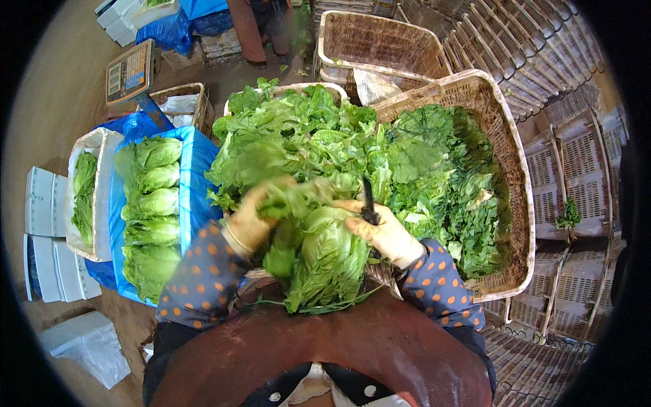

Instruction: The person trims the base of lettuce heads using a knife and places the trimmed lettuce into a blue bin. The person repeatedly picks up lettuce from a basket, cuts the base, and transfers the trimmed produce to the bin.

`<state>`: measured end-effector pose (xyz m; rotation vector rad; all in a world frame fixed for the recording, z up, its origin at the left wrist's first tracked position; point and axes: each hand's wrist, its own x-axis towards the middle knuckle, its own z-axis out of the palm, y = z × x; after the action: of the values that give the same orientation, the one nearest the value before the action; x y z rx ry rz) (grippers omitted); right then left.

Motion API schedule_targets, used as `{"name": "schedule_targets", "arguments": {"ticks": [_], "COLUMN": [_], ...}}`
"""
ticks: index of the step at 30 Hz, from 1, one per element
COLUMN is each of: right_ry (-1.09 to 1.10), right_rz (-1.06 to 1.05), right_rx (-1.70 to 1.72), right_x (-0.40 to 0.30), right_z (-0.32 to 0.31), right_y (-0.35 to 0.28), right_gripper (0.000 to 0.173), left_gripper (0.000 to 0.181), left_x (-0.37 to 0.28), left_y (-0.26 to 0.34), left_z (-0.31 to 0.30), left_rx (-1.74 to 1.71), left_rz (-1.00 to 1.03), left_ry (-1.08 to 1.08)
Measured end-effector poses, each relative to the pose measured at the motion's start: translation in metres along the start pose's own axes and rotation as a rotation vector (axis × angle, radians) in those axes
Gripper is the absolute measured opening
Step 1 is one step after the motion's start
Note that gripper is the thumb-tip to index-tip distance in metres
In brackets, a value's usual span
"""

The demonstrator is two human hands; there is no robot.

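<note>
A head of leafy lettuce (330, 254) rests against the apron at the front of the crates. My gloved right hand (384, 231) lies on its right side, with a small dark-handled knife (370, 203) held between the fingers. Blurred by motion, my gloved left hand (254, 216) grips loose lettuce leaves (285, 203) to the left of the head. Behind both hands spreads a heap of loose lettuce leaves (305, 132). The tips of the left fingers are partly hidden by leaves.
On the left, a blue-lined box (187, 188) holds a row of lettuce heads, beside a white foam box (106, 193). A scale display (129, 71) stands behind. A large plastic crate (524, 203) of leaves is at right, with stacked crates (580, 173) beyond. Another person's legs (246, 30) show at top.
</note>
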<state>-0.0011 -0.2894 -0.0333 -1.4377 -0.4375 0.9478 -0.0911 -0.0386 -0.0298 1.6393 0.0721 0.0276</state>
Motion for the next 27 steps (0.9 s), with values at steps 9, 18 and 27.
{"name": "schedule_targets", "arguments": {"ticks": [9,18,27], "right_ry": [0.384,0.076,0.082], "right_rz": [-0.251,-0.336,-0.269], "right_rx": [-0.795,-0.692,0.007], "right_x": [-0.019,0.004,0.018], "right_z": [0.021,-0.053,-0.015], "right_y": [-0.017,0.007,-0.026], "right_gripper": [0.028,0.090,0.087], "left_gripper": [0.030,0.049,0.068], "left_x": [0.021,0.055,0.089], "left_y": [0.004,-0.009,0.041], "left_z": [0.017,0.017,-0.034], "left_rx": [0.172,0.512,1.127], "left_rz": [0.063,0.583,0.706], "left_ry": [-0.403,-0.622,0.071]}}
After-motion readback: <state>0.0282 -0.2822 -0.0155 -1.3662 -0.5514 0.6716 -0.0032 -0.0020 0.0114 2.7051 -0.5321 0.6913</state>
